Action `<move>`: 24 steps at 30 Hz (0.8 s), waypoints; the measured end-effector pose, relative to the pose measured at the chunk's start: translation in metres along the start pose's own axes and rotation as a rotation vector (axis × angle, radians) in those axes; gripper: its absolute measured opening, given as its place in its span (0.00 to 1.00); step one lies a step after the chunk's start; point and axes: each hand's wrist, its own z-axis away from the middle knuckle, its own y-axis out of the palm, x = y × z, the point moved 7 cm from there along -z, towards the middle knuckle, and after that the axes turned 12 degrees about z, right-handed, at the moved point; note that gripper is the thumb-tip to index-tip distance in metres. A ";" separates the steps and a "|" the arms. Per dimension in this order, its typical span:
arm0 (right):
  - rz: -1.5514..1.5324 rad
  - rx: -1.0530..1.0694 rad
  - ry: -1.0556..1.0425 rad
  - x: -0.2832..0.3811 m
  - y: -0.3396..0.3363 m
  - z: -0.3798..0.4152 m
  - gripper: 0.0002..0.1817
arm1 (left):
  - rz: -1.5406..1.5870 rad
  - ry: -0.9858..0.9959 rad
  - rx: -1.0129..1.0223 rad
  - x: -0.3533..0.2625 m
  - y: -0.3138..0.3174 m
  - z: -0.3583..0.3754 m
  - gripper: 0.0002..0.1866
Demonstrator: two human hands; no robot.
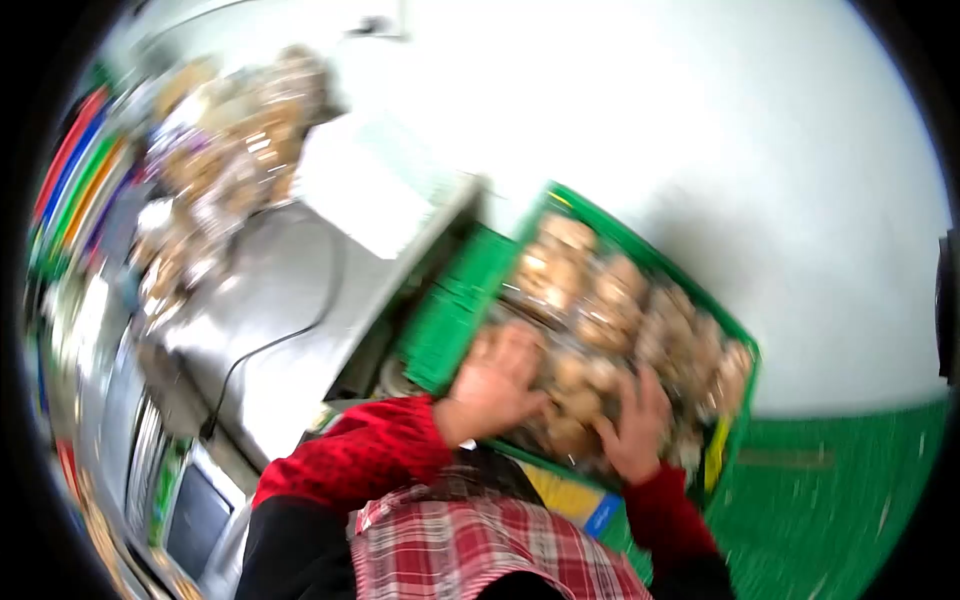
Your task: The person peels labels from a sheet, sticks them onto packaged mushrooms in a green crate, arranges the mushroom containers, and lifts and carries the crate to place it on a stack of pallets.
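Observation:
A green plastic crate (pixel 655 260) stands at a slant in front of me, filled with clear bags of round, tan-brown food (pixel 575 390) whose exact kind is blurred. My left hand (pixel 500 375) lies over the bags at the crate's near-left side, fingers stretched out and thumb apart. On the near-right bags rests my right hand (pixel 640 420), its fingers spread. Neither hand is wrapped around a bag. Farther in the crate more bags (pixel 550 265) sit side by side, touching one another.
A metal worktop (pixel 280 300) with a dark cable spreads to the left, bearing a heap of bagged tan items (pixel 240 140) and white paper (pixel 365 185). Another green crate (pixel 465 305) sits beside the filled one. Colourful boards (pixel 85 175) stand far left; a white wall rises ahead.

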 end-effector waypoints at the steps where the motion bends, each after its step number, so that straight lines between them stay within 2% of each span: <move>1: -0.031 -0.077 -0.058 0.013 -0.003 -0.010 0.39 | 0.150 -0.063 -0.017 0.007 -0.007 0.004 0.39; 2: -0.037 -0.024 -0.117 0.025 0.019 -0.013 0.38 | 0.150 -0.059 -0.042 0.010 0.001 0.009 0.39; 4: -0.097 0.033 -0.153 0.037 0.052 -0.007 0.38 | 0.099 0.070 -0.092 0.005 -0.009 0.019 0.32; 5: -0.140 0.031 -0.143 0.034 0.058 -0.015 0.38 | 0.080 0.124 0.027 0.002 -0.015 0.020 0.30; 6: -0.074 0.039 -0.167 0.031 0.054 -0.015 0.36 | -0.093 0.176 -0.030 0.001 -0.017 0.023 0.30; 7: -0.007 0.051 -0.172 0.031 0.042 -0.015 0.34 | 0.077 0.273 -0.260 0.009 -0.018 0.030 0.29; 9: 0.158 -0.075 -0.239 0.056 -0.016 -0.039 0.27 | 0.346 0.187 -0.448 0.048 -0.086 0.057 0.31; 10: -0.187 0.002 -0.001 0.018 0.013 -0.040 0.29 | 0.306 0.022 -0.542 0.093 -0.121 0.073 0.32; 11: -0.220 -0.068 0.003 0.035 -0.013 -0.055 0.31 | 0.269 -0.143 -0.626 0.141 -0.160 0.094 0.34; 12: -0.250 -0.138 0.004 0.053 -0.041 -0.071 0.33 | 0.345 -0.370 -0.818 0.198 -0.197 0.123 0.35; 13: -0.261 -0.146 0.005 0.085 -0.049 -0.103 0.33 | 0.297 -0.503 -1.099 0.269 -0.212 0.158 0.36; 14: -0.524 -0.021 0.029 0.110 -0.041 -0.129 0.32 | 0.165 -0.557 -1.326 0.330 -0.240 0.193 0.32; 15: -0.781 0.105 0.045 0.139 -0.036 -0.154 0.31 | 0.144 -0.673 -1.415 0.374 -0.276 0.216 0.38; 17: -0.609 0.037 -0.293 0.239 -0.034 -0.211 0.31 | 0.281 -0.964 -1.576 0.448 -0.320 0.251 0.52; 18: -0.512 -0.104 -0.560 0.290 -0.033 -0.232 0.34 | 0.251 -1.116 -1.546 0.477 -0.339 0.260 0.54; 19: -0.449 -0.078 -0.658 0.337 -0.022 -0.252 0.34 | 0.198 -1.140 -1.572 0.496 -0.350 0.265 0.57; 20: -0.513 -0.053 -0.761 0.381 -0.007 -0.273 0.34 | 0.221 -1.208 -1.528 0.513 -0.357 0.269 0.57; 21: -0.427 -0.060 -0.852 0.421 0.012 -0.292 0.36 | 0.244 -1.280 -1.476 0.531 -0.356 0.272 0.58; 23: -0.306 -0.037 -0.913 0.492 0.041 -0.328 0.39 | 0.146 -1.151 -1.458 0.551 -0.353 0.275 0.56; 24: -0.260 -0.127 -0.949 0.520 0.054 -0.344 0.42 | 0.115 -1.115 -1.491 0.554 -0.345 0.278 0.54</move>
